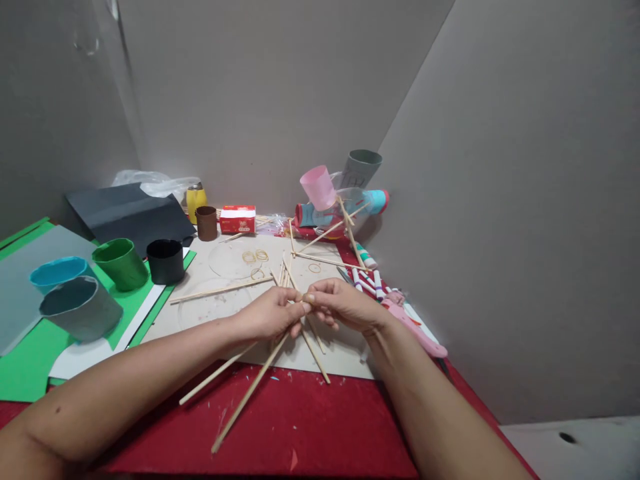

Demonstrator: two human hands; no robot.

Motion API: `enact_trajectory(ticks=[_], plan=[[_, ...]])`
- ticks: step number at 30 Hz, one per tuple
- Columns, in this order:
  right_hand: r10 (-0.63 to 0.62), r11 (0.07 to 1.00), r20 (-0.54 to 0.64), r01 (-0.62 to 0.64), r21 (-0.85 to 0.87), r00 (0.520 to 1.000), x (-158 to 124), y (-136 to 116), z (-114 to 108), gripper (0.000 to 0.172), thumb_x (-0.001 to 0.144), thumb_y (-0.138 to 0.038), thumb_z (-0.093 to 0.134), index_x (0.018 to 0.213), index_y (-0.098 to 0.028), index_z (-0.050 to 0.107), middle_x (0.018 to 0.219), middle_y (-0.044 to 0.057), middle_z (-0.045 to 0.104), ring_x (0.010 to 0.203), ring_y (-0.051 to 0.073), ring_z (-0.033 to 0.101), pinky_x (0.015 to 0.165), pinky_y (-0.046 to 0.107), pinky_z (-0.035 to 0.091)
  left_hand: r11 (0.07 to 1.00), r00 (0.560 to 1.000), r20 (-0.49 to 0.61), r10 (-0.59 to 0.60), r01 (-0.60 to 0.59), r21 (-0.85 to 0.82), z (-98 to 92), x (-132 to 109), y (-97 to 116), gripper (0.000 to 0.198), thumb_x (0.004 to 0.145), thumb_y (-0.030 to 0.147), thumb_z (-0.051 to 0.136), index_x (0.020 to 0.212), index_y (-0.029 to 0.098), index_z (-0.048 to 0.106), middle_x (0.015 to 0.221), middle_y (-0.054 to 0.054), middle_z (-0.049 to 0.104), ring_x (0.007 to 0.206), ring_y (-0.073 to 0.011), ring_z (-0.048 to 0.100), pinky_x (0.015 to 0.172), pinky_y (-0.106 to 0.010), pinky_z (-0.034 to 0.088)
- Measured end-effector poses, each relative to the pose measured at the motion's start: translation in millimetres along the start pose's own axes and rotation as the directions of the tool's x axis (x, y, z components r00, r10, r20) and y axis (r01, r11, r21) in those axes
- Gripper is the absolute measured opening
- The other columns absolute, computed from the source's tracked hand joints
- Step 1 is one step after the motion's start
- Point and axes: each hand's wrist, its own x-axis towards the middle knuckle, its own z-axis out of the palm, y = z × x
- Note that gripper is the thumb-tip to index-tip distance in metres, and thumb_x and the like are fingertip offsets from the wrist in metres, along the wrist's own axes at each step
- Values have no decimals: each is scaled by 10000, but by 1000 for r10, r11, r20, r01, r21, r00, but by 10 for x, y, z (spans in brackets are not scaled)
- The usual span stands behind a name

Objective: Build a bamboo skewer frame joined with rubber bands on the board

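Note:
Over the pale board, my left hand [277, 312] is closed around a bundle of thin wooden sticks [250, 399] that cross each other and fan out toward me. Fingertips of my right hand [340, 303] are pinched together against those of the left, where the sticks cross. What lies in that pinch is too small and covered to make out. Several rubber bands [262, 255] lie on the board beyond my hands. A standing frame of tied sticks [323, 237] carries a pink paper cup [319, 188] on top, just past my right hand.
At left, paper cups in blue, grey [83, 310], green [121, 265] and black [166, 262] stand on coloured sheets. A brown cup [207, 223] and red box [238, 220] stand behind. Markers [367, 283] and a pink tool [415, 327] lie by the right wall [525, 200].

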Motion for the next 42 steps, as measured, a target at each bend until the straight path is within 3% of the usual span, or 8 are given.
enact_trajectory(ticks=[6, 14, 19, 24, 28, 34, 39, 42], plan=[[-24, 999, -11, 25, 44, 1000, 4, 38, -48, 348, 691, -429, 766, 625, -144, 578, 444, -45, 555, 329, 31, 420, 318, 126, 329, 998, 991, -116, -63, 65, 9, -8, 10, 0, 173, 916, 347, 466, 988, 191, 452, 472, 74, 511, 326, -53, 323, 377, -161, 197], [-26, 999, 31, 24, 43, 999, -17, 10, -45, 316, 683, -418, 772, 665, -132, 637, 526, -11, 625, 353, 36, 449, 327, 135, 358, 999, 991, -130, -6, 10, 30, -38, 25, -16, 178, 923, 370, 471, 897, 196, 446, 485, 63, 519, 335, -41, 324, 385, -161, 192], [-39, 994, 46, 44, -97, 998, -81, -61, -42, 261, 686, -381, 763, 765, -138, 707, 695, 34, 707, 438, 50, 516, 394, 154, 417, 1000, 986, -166, -8, 11, 21, -58, 23, 18, 178, 914, 361, 490, 876, 189, 466, 489, 61, 525, 330, -36, 329, 385, -159, 196], [-78, 945, -54, 57, -321, 995, -115, -115, 10, 178, 724, -325, 693, 769, -155, 722, 684, 23, 691, 469, 80, 541, 407, 180, 410, 999, 986, -163, -35, 37, 9, -66, 40, 24, 140, 919, 323, 477, 870, 195, 452, 470, 63, 523, 314, -39, 324, 374, -155, 201], [-208, 795, -142, 82, -600, 968, -95, -63, 57, 173, 787, -258, 601, 714, -173, 733, 561, 13, 644, 485, 127, 555, 441, 223, 407, 999, 987, -152, -46, 41, -36, -72, 49, 3, 134, 922, 324, 474, 875, 202, 447, 458, 68, 517, 305, -38, 313, 362, -144, 199], [-542, 439, -216, 54, -897, 812, -61, 61, 124, 259, 843, -248, 590, 1057, -227, 734, 929, 102, 745, 799, 265, 680, 713, 361, 490, 960, 978, -180, -109, 57, -273, -96, 75, 61, 164, 914, 294, 496, 807, 198, 418, 455, 65, 504, 294, -31, 286, 349, -130, 182], [-690, 177, -76, 66, -982, 720, -46, 114, 209, 339, 932, -218, 479, 1232, -260, 629, 916, 91, 726, 807, 235, 659, 692, 315, 465, 868, 972, -98, -214, 144, -476, -209, 89, 153, 146, 925, 184, 430, 780, 180, 443, 456, 55, 476, 277, -13, 198, 326, -123, 124], [-719, 113, -3, 112, -987, 695, -34, 125, 216, 339, 952, -194, 442, 1243, -231, 613, 896, 103, 708, 805, 228, 632, 712, 319, 454, 828, 978, 8, -209, 181, -530, -303, 92, 141, 146, 922, 176, 427, 785, 163, 476, 464, 55, 455, 288, -6, 175, 319, -115, 112]])
